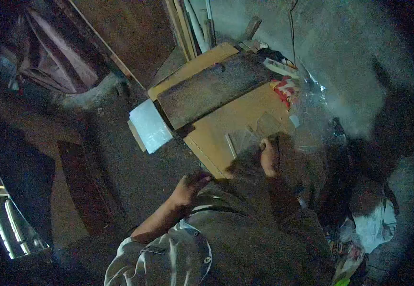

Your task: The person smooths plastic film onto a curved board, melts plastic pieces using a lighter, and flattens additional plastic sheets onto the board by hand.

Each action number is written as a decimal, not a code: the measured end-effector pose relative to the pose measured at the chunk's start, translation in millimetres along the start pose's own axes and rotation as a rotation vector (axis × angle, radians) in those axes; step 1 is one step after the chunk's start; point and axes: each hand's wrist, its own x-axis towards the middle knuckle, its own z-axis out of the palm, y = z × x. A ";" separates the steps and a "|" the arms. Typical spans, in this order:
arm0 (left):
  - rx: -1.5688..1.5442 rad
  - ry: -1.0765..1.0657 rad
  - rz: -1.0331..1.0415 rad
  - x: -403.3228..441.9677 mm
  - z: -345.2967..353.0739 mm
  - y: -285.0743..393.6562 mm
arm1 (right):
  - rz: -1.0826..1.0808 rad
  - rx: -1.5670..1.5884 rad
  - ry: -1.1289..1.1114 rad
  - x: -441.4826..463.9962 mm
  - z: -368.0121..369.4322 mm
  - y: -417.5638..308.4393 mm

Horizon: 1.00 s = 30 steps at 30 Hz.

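My left hand [191, 187] is at the near left edge of a yellowish-brown board [207, 143], above my lap. Its fingers are curled and drawn together; whatever they may hold is hidden in shadow. Over the board, my right hand [270, 158] is closed, thumb uppermost, and I cannot make out anything in it. Just left of the right hand lies a clear, thin sheet [249, 139], with a narrow pale strip [231, 146] at its left side. A small brownish square piece [267, 125] lies beyond the right hand.
A dark plank [212, 90] lies across the board's far part. Left of it is a stack of white sheets [151, 126]. Red-and-white packaging [285, 90] and crumpled clear plastic [314, 90] crowd the right edge. Upright wooden strips [181, 28] stand behind. A white bag [376, 226] lies at right.
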 end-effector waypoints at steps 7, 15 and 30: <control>-0.003 0.030 0.091 2.6 2.0 8.0 | 0.117 0.083 -0.042 -9.5 -17.3 -32.7; -0.263 0.099 0.057 4.5 11.6 -1.0 | -0.384 -0.424 0.018 101.9 59.8 163.6; 0.009 0.080 0.343 17.3 7.1 -11.0 | -0.338 -0.182 0.237 48.5 40.0 53.9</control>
